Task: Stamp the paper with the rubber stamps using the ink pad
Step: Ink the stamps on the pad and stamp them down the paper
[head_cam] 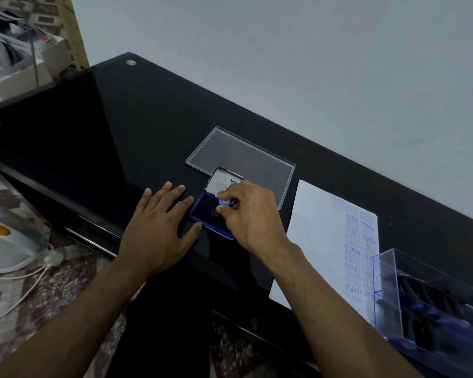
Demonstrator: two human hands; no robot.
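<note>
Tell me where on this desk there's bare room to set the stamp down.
Bare patches: the black desk left of the clear lid, beyond the left hand, and the paper's unstamped near side. It's crowded round the ink pad, where the right hand pinches the stamp, and by the stamp box at right.

Dim, cool, even light is seen throughout. A pale sheen from the wall is reflected on the glossy black desk [148, 126] beyond the left hand [159, 227]. Straight edges are bowed by wide-angle distortion, and the corners are blurred.
</note>
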